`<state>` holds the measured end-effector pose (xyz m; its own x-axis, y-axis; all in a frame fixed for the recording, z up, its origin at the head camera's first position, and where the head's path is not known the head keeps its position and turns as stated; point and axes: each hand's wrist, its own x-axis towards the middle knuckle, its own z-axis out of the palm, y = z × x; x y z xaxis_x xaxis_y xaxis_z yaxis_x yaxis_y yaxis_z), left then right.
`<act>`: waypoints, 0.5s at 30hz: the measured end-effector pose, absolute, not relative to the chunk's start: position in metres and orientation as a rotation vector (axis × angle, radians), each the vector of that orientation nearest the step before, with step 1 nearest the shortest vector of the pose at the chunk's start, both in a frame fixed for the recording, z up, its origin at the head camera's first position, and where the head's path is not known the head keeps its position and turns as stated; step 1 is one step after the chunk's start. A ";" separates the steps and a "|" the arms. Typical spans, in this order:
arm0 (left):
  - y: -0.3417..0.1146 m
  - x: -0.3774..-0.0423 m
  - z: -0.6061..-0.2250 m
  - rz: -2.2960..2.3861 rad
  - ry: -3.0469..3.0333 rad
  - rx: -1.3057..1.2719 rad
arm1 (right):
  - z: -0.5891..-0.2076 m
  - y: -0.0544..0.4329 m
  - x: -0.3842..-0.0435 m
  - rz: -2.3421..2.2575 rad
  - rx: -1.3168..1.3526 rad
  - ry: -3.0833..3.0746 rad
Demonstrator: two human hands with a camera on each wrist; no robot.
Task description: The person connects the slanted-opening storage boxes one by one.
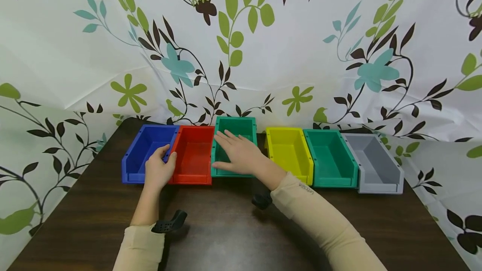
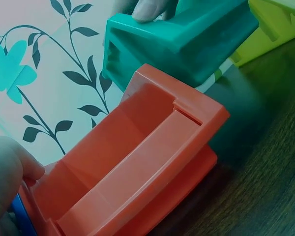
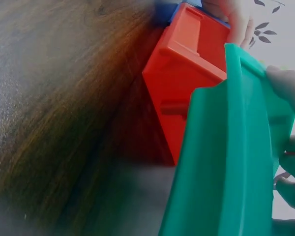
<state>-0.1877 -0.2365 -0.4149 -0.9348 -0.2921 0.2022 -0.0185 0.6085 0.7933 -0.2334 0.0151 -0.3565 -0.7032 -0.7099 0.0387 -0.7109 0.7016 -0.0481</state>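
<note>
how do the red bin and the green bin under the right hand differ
The left hand is at the rim of the red bin, while the right hand lies over the green bin. In the head view, the green bin sits higher in the picture than the red bin. Both are open-topped with a low front.

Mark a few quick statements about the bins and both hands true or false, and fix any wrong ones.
1. The right hand is at the green bin beside the red bin. True.
2. The left hand is at the gray bin. False: it is where the blue bin and the red bin meet.
3. The yellow bin stands between two green bins. True.
4. Only one bin in the row is green. False: two are.
5. The gray bin is at the right end of the row. True.
</note>
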 end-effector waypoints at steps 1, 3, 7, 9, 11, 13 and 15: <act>-0.236 -0.187 -0.414 -1.243 -2.527 0.250 | -0.357 0.015 -0.233 0.090 1.209 -2.878; -0.236 -0.187 -0.414 -1.241 -2.528 0.241 | -0.358 0.014 -0.234 0.085 1.215 -2.872; -0.236 -0.187 -0.414 -1.237 -2.531 0.245 | -0.363 0.015 -0.235 0.093 1.209 -2.869; -0.236 -0.188 -0.414 -1.241 -2.533 0.249 | -0.366 0.014 -0.236 0.099 1.204 -2.872; -0.236 -0.187 -0.414 -1.244 -2.533 0.252 | -0.368 0.014 -0.236 0.102 1.197 -2.878; -0.236 -0.187 -0.414 -1.244 -2.531 0.254 | -0.369 0.014 -0.235 0.113 1.194 -2.883; -0.236 -0.187 -0.414 -1.241 -2.533 0.261 | -0.371 0.014 -0.235 0.111 1.192 -2.884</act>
